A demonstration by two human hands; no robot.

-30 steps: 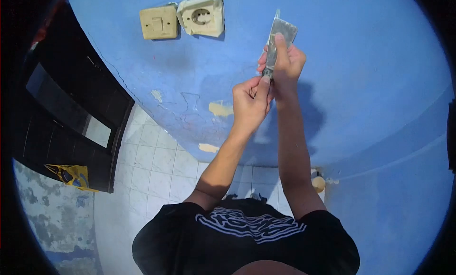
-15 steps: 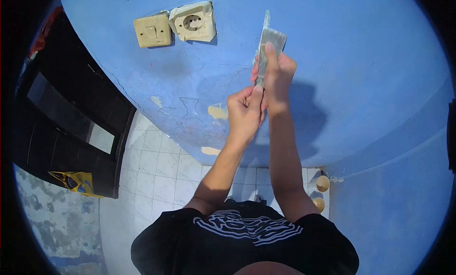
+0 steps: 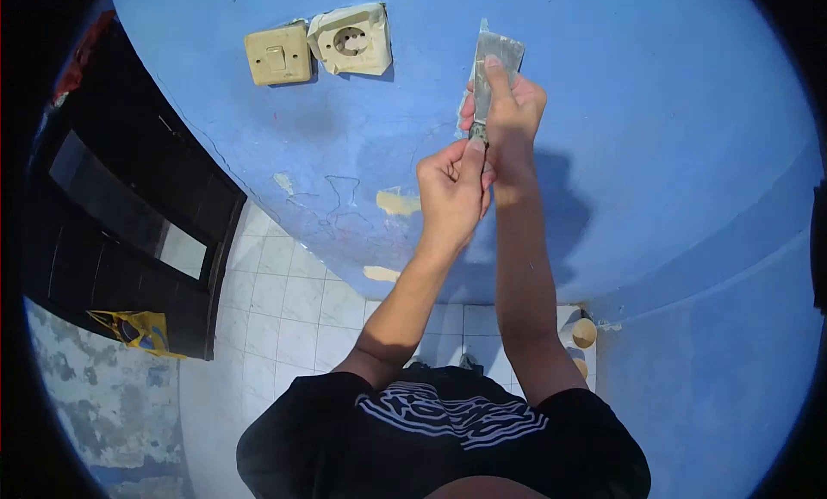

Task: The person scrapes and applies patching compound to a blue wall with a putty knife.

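A putty knife (image 3: 485, 87) with a broad metal blade is held blade-up close to the blue wall (image 3: 655, 111). Its dark handle is pinched by my left hand (image 3: 452, 185), which is closed just below the blade. My right hand (image 3: 512, 120) grips the blade itself, thumb pressed on the near face and fingertips curled round the left edge. Behind the blade's top and left edge, a pale chipped strip (image 3: 461, 120) shows on the wall. Most of the handle is hidden in my hands.
A yellowed light switch (image 3: 277, 55) and a wall socket (image 3: 351, 41) sit at upper left. Cream patches (image 3: 398, 204) mark the lower wall. A dark door (image 3: 112, 206) with a yellow bag (image 3: 138, 329) stands left. Round tan objects (image 3: 583, 333) rest on the white tiled floor (image 3: 289, 284).
The putty knife has turned so more of its blade face shows. My right hand has shifted slightly right and my left hand slightly up, both keeping their grip.
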